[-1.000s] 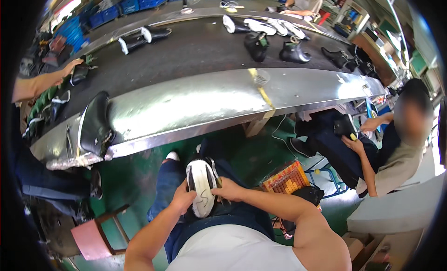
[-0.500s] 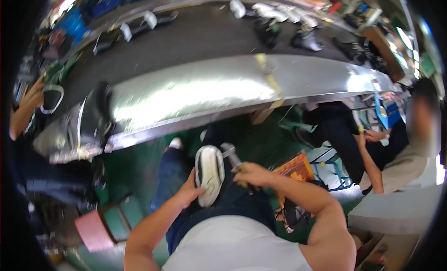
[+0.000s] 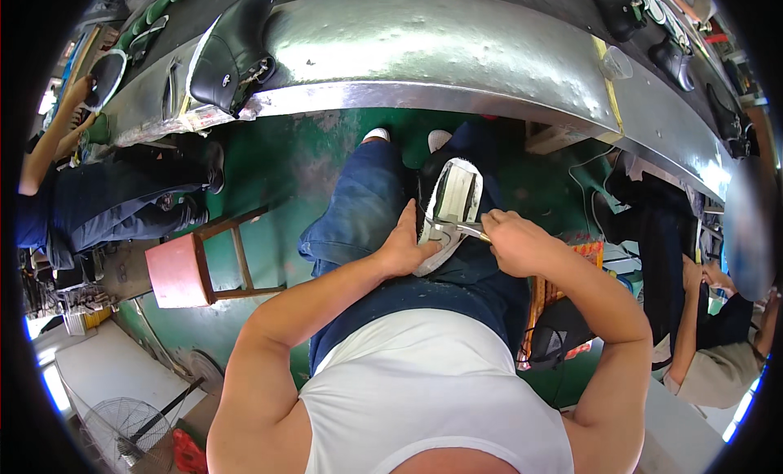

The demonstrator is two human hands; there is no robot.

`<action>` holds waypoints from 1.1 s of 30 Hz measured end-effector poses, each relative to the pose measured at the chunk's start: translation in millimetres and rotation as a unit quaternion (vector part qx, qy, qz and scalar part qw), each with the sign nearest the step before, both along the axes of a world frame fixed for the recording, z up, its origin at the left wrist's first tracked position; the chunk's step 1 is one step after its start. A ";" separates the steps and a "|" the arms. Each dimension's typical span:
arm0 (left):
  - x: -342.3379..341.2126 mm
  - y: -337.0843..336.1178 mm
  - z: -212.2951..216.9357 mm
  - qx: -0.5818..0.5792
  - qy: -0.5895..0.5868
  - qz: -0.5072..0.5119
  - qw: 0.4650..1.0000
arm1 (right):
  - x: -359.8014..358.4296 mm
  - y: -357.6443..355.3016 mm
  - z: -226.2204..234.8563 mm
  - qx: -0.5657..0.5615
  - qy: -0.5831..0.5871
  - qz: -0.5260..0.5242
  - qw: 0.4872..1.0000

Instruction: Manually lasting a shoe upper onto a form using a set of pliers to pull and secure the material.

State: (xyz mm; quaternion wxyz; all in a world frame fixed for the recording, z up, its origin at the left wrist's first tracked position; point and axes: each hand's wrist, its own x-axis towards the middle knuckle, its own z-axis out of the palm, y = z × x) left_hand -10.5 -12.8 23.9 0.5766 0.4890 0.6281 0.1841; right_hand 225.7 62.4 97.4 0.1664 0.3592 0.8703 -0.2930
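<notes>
Left hand (image 3: 404, 244), partly open: the fingers run nearly straight along the left side of an upturned shoe (image 3: 461, 189), and the thumb presses the underside near the end closest to the body. Right hand (image 3: 515, 242), closed around the handles of metal pliers (image 3: 471, 228); their head lies across the pale underside, pointing toward the left thumb. Whether the jaws bite on material cannot be told.

The shoe rests sole-up on the lap, over blue jeans (image 3: 359, 193), presumably because the thighs serve as a support that leaves the underside facing the eyes and the tool. The left hand probably steadies it against the pull or pressure of the pliers.

Beyond the knees, a metal-edged table (image 3: 440, 42) carries a black ankle boot (image 3: 227, 62) lying near its edge, seemingly within reach, and a clear cup (image 3: 617, 64). A red-seated chair (image 3: 178, 270) stands at left; co-workers sit or stand at either side.
</notes>
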 end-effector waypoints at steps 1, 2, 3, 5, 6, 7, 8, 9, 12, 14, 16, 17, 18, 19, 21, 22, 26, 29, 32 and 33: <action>1.7 -1.3 3.1 -0.002 0.016 -0.006 1.000 | -10.9 6.8 13.5 0.001 0.001 0.002 1.000; -0.8 -4.4 -4.0 -0.004 0.009 0.000 1.000 | -30.3 17.2 34.2 -0.062 -0.090 0.035 0.993; -2.3 -9.5 -13.5 0.005 -0.018 0.014 1.000 | -43.3 23.1 46.7 -0.122 -0.172 0.067 0.975; -1.8 -11.2 -28.4 -0.014 -0.144 0.079 0.986 | -54.7 29.4 55.2 -0.132 -0.179 0.093 0.970; -2.2 -8.6 -21.7 -0.014 -0.143 0.080 0.986 | -57.0 32.7 56.9 -0.141 -0.186 0.118 0.965; -3.1 -6.6 -13.1 -0.053 -0.267 0.163 0.948 | -57.0 35.3 56.7 -0.156 -0.165 0.092 0.969; -3.8 -5.2 -7.5 -0.091 -0.384 0.242 0.886 | -51.6 34.1 46.6 -0.157 -0.164 0.094 0.969; 0.4 -2.5 -14.8 -0.111 -0.434 0.277 0.850 | -44.0 31.7 28.2 -0.140 -0.108 0.067 0.982; 12.0 13.8 -11.4 -0.161 -0.273 0.364 0.876 | -30.7 16.3 -15.7 -0.089 -0.004 0.020 0.996; 13.9 12.4 -50.4 -0.124 -0.190 0.368 0.902 | -25.2 2.1 -33.9 -0.053 0.085 -0.018 0.995; 9.9 14.3 -77.9 0.045 -0.065 0.315 0.946 | -28.1 -12.1 -46.8 -0.044 0.104 -0.054 0.992; 7.5 11.9 -79.6 0.044 -0.062 0.317 0.945 | -30.1 -19.6 -50.8 -0.032 0.121 -0.093 0.988; 7.7 16.4 -68.1 0.084 0.003 0.269 0.959 | -29.3 -27.7 -54.2 -0.031 0.120 -0.099 0.987; 6.8 15.1 -60.1 0.123 0.070 0.224 0.964 | -30.1 -38.3 -57.1 -0.004 0.148 -0.132 0.980; 6.4 11.8 -57.0 0.140 0.071 0.209 0.965 | -29.3 -41.5 -52.8 -0.007 0.152 -0.163 0.975; 4.8 10.9 -55.2 0.159 0.072 0.195 0.965 | -28.1 -30.0 -42.7 -0.008 0.152 -0.160 0.975; 6.5 5.9 -49.3 0.174 0.063 0.195 0.963 | -14.7 -3.9 -14.7 -0.095 0.017 -0.074 0.993; 5.4 4.2 -52.0 0.240 0.100 0.146 0.954 | -12.4 -4.9 -33.1 0.152 0.137 -0.069 0.976; 2.3 1.2 -48.8 0.254 0.109 0.102 0.956 | -22.2 1.8 -30.2 0.099 0.060 -0.070 0.991; 1.4 -0.2 -45.0 0.252 0.125 0.074 0.957 | -19.6 1.1 -37.5 0.099 0.062 -0.069 0.991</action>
